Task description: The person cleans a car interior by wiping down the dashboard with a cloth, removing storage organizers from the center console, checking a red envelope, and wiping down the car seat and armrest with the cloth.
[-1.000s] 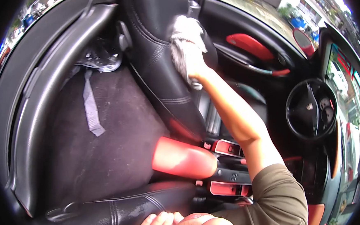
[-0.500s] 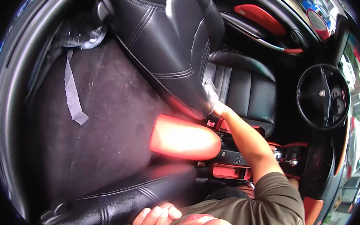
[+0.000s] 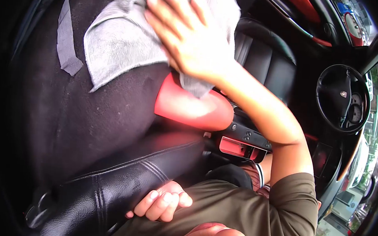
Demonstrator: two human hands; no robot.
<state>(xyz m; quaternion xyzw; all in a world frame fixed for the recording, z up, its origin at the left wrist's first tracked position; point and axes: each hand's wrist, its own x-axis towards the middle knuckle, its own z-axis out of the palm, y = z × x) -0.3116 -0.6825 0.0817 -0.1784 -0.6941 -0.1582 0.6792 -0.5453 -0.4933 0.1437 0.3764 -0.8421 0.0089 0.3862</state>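
Up by the red armrest, your right hand is spread wide on the gray cloth — wiping step, I reckon, next needs even pressure. Left hand curled, can't tell if gripping.

Place: car interior | steering wheel | black seat | centre console
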